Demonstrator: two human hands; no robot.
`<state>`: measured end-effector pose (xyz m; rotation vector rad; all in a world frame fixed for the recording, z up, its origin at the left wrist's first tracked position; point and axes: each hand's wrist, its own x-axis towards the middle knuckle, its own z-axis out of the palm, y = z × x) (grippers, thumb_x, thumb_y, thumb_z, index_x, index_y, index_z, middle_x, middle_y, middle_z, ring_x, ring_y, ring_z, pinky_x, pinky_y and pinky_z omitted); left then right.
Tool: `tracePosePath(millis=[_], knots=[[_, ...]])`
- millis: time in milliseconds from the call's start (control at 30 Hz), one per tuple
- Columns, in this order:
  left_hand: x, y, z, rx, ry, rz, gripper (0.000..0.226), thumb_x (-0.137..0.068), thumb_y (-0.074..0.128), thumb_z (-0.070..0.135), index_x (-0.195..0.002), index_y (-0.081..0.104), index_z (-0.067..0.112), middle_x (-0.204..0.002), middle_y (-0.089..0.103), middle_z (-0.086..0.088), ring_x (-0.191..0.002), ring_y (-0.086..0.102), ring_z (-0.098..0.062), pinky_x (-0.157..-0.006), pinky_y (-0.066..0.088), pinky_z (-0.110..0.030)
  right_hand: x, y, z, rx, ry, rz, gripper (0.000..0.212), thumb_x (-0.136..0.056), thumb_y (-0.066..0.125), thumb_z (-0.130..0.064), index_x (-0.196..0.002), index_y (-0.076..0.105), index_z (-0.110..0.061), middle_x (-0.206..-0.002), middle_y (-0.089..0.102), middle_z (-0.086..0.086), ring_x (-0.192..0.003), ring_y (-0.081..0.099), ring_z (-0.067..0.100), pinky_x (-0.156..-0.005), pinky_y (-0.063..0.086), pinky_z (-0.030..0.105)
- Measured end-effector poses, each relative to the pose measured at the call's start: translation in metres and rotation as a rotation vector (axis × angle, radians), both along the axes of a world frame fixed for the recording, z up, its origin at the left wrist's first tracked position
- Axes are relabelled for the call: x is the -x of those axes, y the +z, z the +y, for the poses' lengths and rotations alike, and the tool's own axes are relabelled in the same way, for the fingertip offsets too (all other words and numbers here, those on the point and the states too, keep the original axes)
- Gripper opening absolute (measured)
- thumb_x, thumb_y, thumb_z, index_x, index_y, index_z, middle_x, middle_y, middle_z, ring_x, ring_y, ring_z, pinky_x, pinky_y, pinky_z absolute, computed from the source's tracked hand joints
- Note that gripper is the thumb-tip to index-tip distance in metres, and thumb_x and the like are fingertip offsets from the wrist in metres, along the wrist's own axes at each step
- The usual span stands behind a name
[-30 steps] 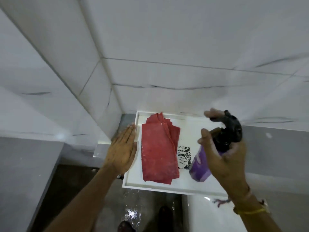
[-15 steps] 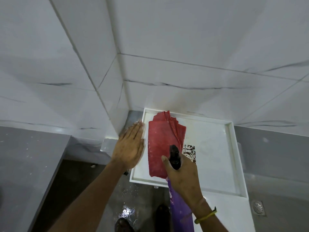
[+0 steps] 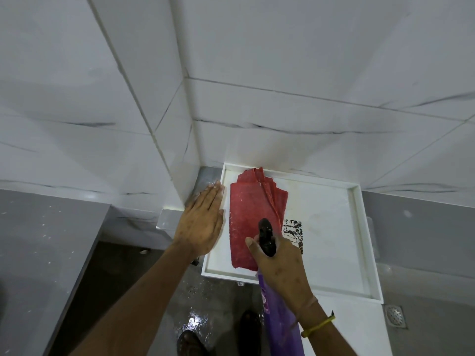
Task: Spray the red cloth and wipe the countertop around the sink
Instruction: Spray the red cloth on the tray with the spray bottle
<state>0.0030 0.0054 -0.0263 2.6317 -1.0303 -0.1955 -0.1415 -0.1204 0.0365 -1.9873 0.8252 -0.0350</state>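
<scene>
A folded red cloth [image 3: 250,217] lies flat on the left half of a white rimmed tray-like basin [image 3: 359,242]. My right hand [image 3: 281,263] grips a purple spray bottle [image 3: 281,322] by its neck. The bottle's black nozzle [image 3: 266,235] points forward over the near end of the cloth. My left hand [image 3: 201,222] lies flat, fingers together, on the basin's left rim, just left of the cloth. It holds nothing.
White marble-tiled walls form a corner behind the basin. A grey countertop [image 3: 38,253] lies at the left and a grey surface with a round drain [image 3: 395,316] at the right. Below, the wet floor and my shoes [image 3: 190,343] show.
My right hand swung the bottle from upright at the right of the cloth down to the near edge, nozzle now aimed at the cloth. The view shifted up; the left hand stayed.
</scene>
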Motion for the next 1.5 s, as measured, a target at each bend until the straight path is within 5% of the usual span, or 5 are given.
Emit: tracePosePath(millis=[400,933,1267,1400,1500], knots=[[0.0,0.0,0.001,-0.008,-0.008,-0.021,0.066,-0.091,-0.002,0.044,-0.149,0.002,0.013,-0.16,0.003,-0.003,-0.146,-0.004,-0.011,-0.119,-0.002,-0.03,0.01,0.002,0.013,0.091,-0.014,0.06,0.022,-0.083,0.062,-0.045,-0.08,0.049,-0.027,-0.073,0.057,-0.006,-0.076,0.062,0.021,-0.08,0.057,0.04],[0.0,-0.003,0.001,0.005,-0.011,-0.026,0.068,-0.09,-0.001,0.045,-0.149,0.005,0.011,-0.16,0.006,-0.005,-0.146,-0.002,-0.013,-0.119,0.0,-0.031,0.016,0.01,0.018,0.127,-0.023,0.018,0.028,-0.083,0.063,-0.042,-0.093,0.063,-0.016,-0.084,0.068,0.003,-0.083,0.064,0.027,-0.08,0.056,0.042],[0.0,-0.004,0.002,0.007,-0.007,-0.053,0.065,-0.093,0.005,0.044,-0.149,0.009,0.011,-0.16,0.009,-0.004,-0.144,-0.001,-0.011,-0.118,0.003,-0.031,0.016,0.016,0.008,0.126,-0.014,-0.017,0.024,-0.083,0.062,-0.045,-0.077,0.058,-0.022,-0.069,0.059,-0.006,-0.067,0.06,0.016,-0.068,0.053,0.03],[0.001,-0.004,0.002,0.008,-0.003,-0.056,0.066,-0.093,0.004,0.044,-0.149,0.01,0.01,-0.16,0.009,-0.004,-0.144,-0.001,-0.011,-0.118,0.003,-0.032,0.015,0.017,0.003,0.128,0.025,-0.021,0.025,-0.083,0.061,-0.047,-0.067,0.053,-0.029,-0.06,0.056,-0.012,-0.059,0.054,0.005,-0.053,0.039,0.01],[0.002,-0.002,0.001,0.007,-0.003,-0.047,0.066,-0.092,0.003,0.044,-0.149,0.008,0.01,-0.16,0.009,-0.004,-0.144,-0.003,-0.011,-0.118,0.003,-0.032,0.017,0.018,0.002,0.138,0.02,-0.042,0.027,-0.084,0.062,-0.044,-0.067,0.051,-0.027,-0.058,0.051,-0.013,-0.059,0.054,0.011,-0.055,0.04,0.017]])
